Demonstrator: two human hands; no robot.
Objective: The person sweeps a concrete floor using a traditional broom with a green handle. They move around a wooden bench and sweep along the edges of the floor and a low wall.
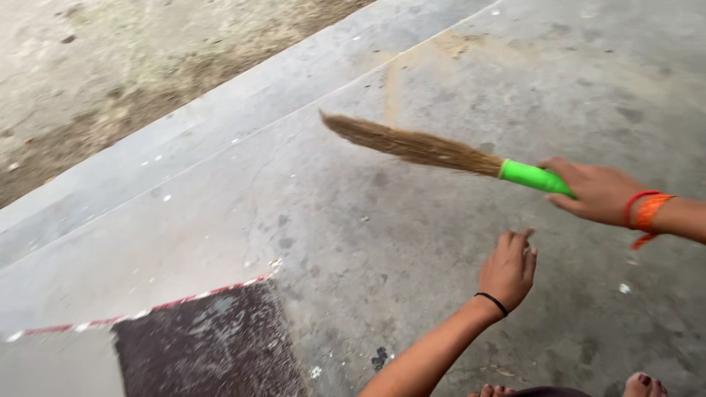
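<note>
My right hand (597, 191) grips the green plastic handle of a grass broom (419, 145). The broom's brown bristles stretch out to the left, lifted a little above the grey concrete floor (368, 242). A red and orange thread band circles that wrist. My left hand (509, 270) hovers lower down in front of me, fingers loosely curled and holding nothing. It wears a thin black band at the wrist. My bare toes (641, 384) show at the bottom edge.
A dark mat (209, 345) with a red and white striped edge lies at the lower left. A raised concrete step edge (220, 117) runs diagonally, with bare dirt ground (95, 66) beyond it. Small white specks dot the floor.
</note>
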